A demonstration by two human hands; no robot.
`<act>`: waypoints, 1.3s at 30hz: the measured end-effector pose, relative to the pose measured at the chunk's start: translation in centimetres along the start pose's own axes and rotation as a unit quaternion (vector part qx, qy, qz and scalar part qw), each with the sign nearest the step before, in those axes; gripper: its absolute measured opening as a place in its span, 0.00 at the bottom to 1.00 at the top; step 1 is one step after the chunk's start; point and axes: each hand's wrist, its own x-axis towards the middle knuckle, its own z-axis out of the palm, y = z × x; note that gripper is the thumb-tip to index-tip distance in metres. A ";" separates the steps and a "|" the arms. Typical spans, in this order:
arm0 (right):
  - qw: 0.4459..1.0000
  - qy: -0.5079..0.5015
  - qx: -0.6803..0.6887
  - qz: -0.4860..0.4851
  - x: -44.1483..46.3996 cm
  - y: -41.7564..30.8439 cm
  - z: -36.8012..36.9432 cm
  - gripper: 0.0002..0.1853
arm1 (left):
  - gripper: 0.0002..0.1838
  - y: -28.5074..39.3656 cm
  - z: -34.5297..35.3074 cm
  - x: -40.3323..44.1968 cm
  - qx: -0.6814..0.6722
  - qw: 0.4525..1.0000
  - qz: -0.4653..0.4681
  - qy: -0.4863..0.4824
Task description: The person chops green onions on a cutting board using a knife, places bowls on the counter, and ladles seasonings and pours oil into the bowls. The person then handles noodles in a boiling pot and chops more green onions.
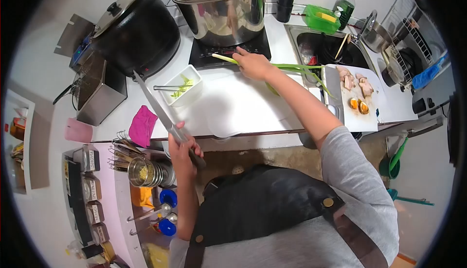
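My left hand is wrapped around the handle of a long kitchen knife, its blade pointing up and away to the left. Over the counter beside the induction cooktop, my right hand grips a long green onion. The white end sticks out to the left of my fingers, and the green leaves trail right toward the chopping board. A white rectangular tub between my hands holds pale green cut pieces, with a metal utensil across it.
A big steel pot stands on the induction cooktop; a black lidded pot is left of it. On the right, a white chopping board bears meat and egg halves. The sink lies behind. A pink cloth rests at the counter's left.
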 end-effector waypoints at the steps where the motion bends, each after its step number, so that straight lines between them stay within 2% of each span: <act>1: 1.000 -0.017 -0.003 0.007 0.3 0.1 -0.1 0.16 | 0.30 -0.2 -0.4 -0.3 0.003 1.000 0.003 0.010; 4: 0.997 -0.068 -0.006 0.027 0.7 0.0 -1.1 0.21 | 0.29 -1.1 -1.8 -1.3 0.020 0.999 0.006 0.035; 7: 0.999 -0.038 0.012 0.021 0.7 0.3 -1.2 0.21 | 0.25 -1.4 -2.5 -2.3 0.019 0.999 0.002 0.036; 10: 0.999 -0.050 -0.002 0.012 0.9 0.9 -0.9 0.21 | 0.20 -1.4 -2.9 -2.9 0.085 0.995 -0.006 0.045; 13: 0.998 -0.056 0.009 0.006 1.0 0.9 -1.0 0.22 | 0.21 -1.4 -2.8 -3.0 0.156 0.987 0.028 0.032; 16: 0.999 -0.037 0.023 -0.010 0.5 0.7 -1.8 0.21 | 0.23 -1.1 -2.6 -2.8 0.185 0.983 0.015 0.008; 20: 0.999 0.003 -0.025 -0.038 0.9 2.1 0.0 0.18 | 0.25 -0.7 -2.6 -2.8 0.218 0.976 0.009 -0.016; 25: 0.989 0.091 -0.064 -0.096 -3.3 -3.2 -6.8 0.14 | 0.26 -0.3 -3.0 -2.5 0.180 0.983 0.007 -0.027; 28: 0.967 0.133 -0.073 -0.202 -6.2 -3.5 -5.0 0.14 | 0.20 -0.4 -3.4 -2.4 0.204 0.977 0.034 -0.052; 29: 0.970 0.108 -0.077 -0.202 -7.1 -3.4 -3.6 0.15 | 0.19 -0.6 -3.3 -2.2 0.209 0.975 0.042 -0.063; 31: 0.975 0.052 -0.082 -0.201 -8.9 -2.8 0.8 0.16 | 0.17 -0.6 -2.3 -2.1 0.263 0.960 -0.003 -0.090; 34: 0.974 0.108 0.009 -0.199 -10.1 -2.5 5.1 0.12 | 0.20 -2.0 -0.6 -1.1 0.378 0.913 -0.059 -0.140; 37: 0.971 0.150 0.083 -0.169 -11.5 -3.5 6.3 0.08 | 0.21 -4.0 1.2 -0.3 0.469 0.871 -0.016 -0.149; 39: 0.966 0.179 0.126 -0.137 -12.5 -3.7 6.8 0.07 | 0.22 -4.5 2.5 -0.4 0.474 0.870 -0.024 -0.134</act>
